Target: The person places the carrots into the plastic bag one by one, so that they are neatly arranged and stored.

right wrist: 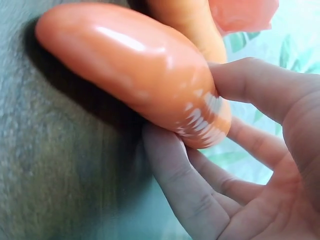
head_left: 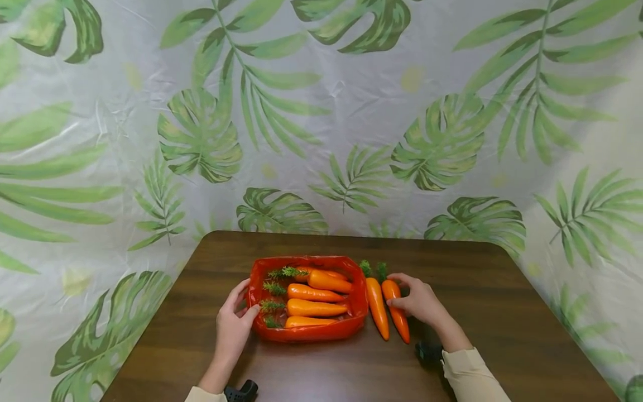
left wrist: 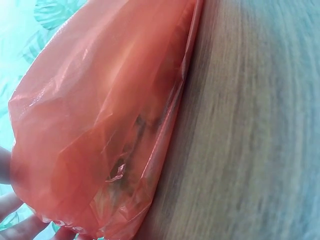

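A red plastic bag (head_left: 321,335) lies with its mouth open wide on the table, holding several orange carrots (head_left: 316,307) with green tops pointing left. My left hand (head_left: 235,318) grips the bag's left side, thumb at the rim and fingers along the outside. In the left wrist view the thin bag wall (left wrist: 90,100) fills much of the picture, with fingertips at its lower edge. To the right of the bag, my right hand (head_left: 424,301) pinches a carrot (head_left: 399,319) near its thick top end. A second loose carrot (head_left: 377,310) lies between that one and the bag.
The brown wooden table (head_left: 502,312) has rounded far corners. Behind it hangs a pale curtain (head_left: 361,111) printed with green leaves. Black wrist devices sit near both wrists, the right one (head_left: 428,353) close to the loose carrots' tips.
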Available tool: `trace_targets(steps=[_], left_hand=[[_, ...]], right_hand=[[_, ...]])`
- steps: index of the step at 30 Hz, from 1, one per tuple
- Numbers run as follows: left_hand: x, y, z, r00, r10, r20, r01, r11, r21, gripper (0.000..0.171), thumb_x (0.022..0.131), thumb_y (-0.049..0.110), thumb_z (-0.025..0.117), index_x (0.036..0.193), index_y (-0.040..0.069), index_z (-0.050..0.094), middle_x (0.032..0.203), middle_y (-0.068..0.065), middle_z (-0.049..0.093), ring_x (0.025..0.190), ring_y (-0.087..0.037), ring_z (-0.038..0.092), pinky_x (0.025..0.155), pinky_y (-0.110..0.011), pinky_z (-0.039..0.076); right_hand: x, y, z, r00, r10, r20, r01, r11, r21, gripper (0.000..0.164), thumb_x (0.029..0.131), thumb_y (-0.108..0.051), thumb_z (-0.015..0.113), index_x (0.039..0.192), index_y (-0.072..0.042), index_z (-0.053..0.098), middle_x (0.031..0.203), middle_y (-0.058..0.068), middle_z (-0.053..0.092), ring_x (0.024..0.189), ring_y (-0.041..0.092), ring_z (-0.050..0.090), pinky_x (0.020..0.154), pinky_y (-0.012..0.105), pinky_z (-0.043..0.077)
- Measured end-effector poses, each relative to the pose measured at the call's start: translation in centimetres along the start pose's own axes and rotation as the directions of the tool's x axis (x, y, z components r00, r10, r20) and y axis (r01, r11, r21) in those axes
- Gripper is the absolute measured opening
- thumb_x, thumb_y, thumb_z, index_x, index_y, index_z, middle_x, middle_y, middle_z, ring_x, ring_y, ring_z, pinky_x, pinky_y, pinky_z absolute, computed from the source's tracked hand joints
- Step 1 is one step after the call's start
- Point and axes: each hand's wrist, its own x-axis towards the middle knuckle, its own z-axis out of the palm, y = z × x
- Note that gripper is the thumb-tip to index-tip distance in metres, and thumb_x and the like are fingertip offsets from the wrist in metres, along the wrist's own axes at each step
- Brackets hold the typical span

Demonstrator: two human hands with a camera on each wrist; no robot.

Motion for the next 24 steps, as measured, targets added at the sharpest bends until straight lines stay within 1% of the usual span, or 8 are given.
trace_targets(steps=[6, 10, 13, 18, 24], left_hand=[[-0.04, 0.22, -0.04, 1.0, -0.003, 0.0, 0.003, 1.0, 0.003, 0.057, 0.087, -0.006, 0.072, 0.139, 0.014, 0.059, 0.136, -0.013, 0.062, 0.126, -0.035, 0.057, 0.094, -0.057, 0.051], [-0.08, 0.31, -0.1, 1.0, -0.005, 0.0, 0.005, 1.0, 0.007, 0.057, 0.086, -0.006, 0.072, 0.139, 0.013, 0.059, 0.135, -0.013, 0.062, 0.126, -0.035, 0.057, 0.094, -0.057, 0.051], [-0.04, 0.32, -0.2, 1.0, -0.003, 0.001, 0.003, 1.0, -0.002, 0.057, 0.087, -0.007, 0.071, 0.139, 0.013, 0.059, 0.137, -0.014, 0.061, 0.127, -0.036, 0.056, 0.095, -0.057, 0.051], [0.03, 0.4, -0.33, 1.0, -0.009, -0.006, 0.009, 1.0, -0.012, 0.057, 0.087, -0.007, 0.07, 0.14, 0.011, 0.058, 0.138, -0.015, 0.06, 0.128, -0.035, 0.056, 0.094, -0.055, 0.051], [0.0, 0.55, -0.41, 1.0, -0.011, -0.001, 0.011, 1.0, -0.011, 0.057, 0.088, -0.007, 0.07, 0.141, 0.011, 0.057, 0.139, -0.015, 0.059, 0.129, -0.035, 0.055, 0.094, -0.055, 0.052]], right_hand=[[0.19, -0.16, -0.3, 1.0, -0.009, 0.007, 0.009, 1.0, -0.019, 0.059, 0.081, -0.016, 0.084, 0.136, -0.016, 0.06, 0.122, 0.018, 0.061, 0.072, 0.022, 0.067, 0.058, 0.037, 0.059], [-0.03, -0.16, -0.46, 1.0, 0.002, 0.012, -0.002, 1.0, -0.012, 0.059, 0.082, -0.012, 0.082, 0.136, -0.015, 0.06, 0.123, 0.02, 0.061, 0.069, 0.022, 0.068, 0.058, 0.038, 0.059], [-0.17, -0.28, -0.6, 1.0, 0.007, 0.002, -0.007, 1.0, -0.004, 0.059, 0.082, -0.009, 0.081, 0.136, -0.015, 0.059, 0.126, 0.02, 0.06, 0.067, 0.023, 0.069, 0.057, 0.038, 0.059], [-0.28, -0.55, -0.9, 1.0, -0.023, -0.01, 0.023, 1.0, -0.014, 0.06, 0.081, -0.008, 0.081, 0.136, -0.013, 0.058, 0.125, 0.023, 0.06, 0.065, 0.023, 0.069, 0.055, 0.037, 0.059], [-0.41, -0.71, -1.0, 0.999, -0.046, -0.024, 0.046, 0.999, -0.018, 0.061, 0.08, -0.009, 0.082, 0.136, -0.012, 0.058, 0.125, 0.023, 0.06, 0.065, 0.022, 0.068, 0.054, 0.037, 0.059]])
